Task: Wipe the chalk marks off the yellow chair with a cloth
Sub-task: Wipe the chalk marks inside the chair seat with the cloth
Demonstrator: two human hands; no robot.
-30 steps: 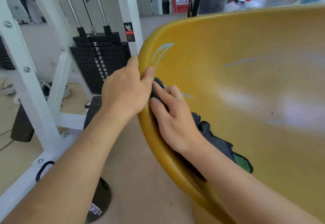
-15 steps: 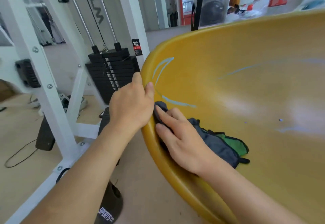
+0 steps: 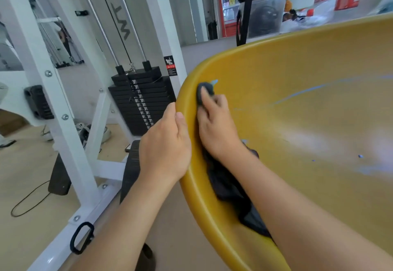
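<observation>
Yellow chair (image 3: 297, 122) rim is gripped by the left hand (image 3: 164, 149), while the right hand (image 3: 217, 130), fingers bent, holds the cloth (image 3: 204, 92) on chalk (image 3: 214, 82).

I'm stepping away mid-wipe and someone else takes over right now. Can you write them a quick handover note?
Left hand: grips the yellow chair at its rim, thumb on the inside.
Right hand: holds the dark cloth and presses it on the inner surface close to the rim; the rest of the cloth trails under the wrist.
Done: near the rim only a short blue chalk tip shows above the cloth.
Left: that tip, the long blue streak across the shell, and the bluish smudges at lower right.
</observation>
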